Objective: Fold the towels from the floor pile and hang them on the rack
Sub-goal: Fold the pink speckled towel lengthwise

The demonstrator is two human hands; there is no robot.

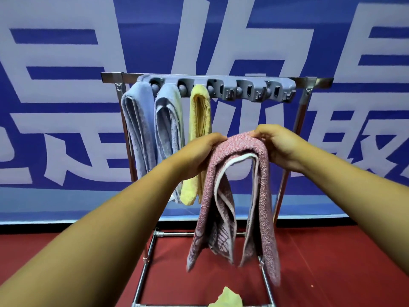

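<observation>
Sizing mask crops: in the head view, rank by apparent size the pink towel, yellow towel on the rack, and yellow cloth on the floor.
1. pink towel, though nearest the camera, so inflated
2. yellow towel, partly hidden behind the left hand
3. yellow cloth, cut off by the frame edge

Your left hand (pixel 200 155) and right hand (pixel 282 147) grip the top fold of a pink towel (pixel 239 196), which hangs doubled in front of the rack (pixel 314 80). On the rack's grey clip bar (pixel 254 89) hang two blue towels (pixel 138 129) (pixel 169 131) and a yellow towel (pixel 198 134), side by side. A pale yellow cloth (pixel 228 299) lies on the red floor (pixel 332 262); a blue banner (pixel 243 41) with white characters fills the background
</observation>
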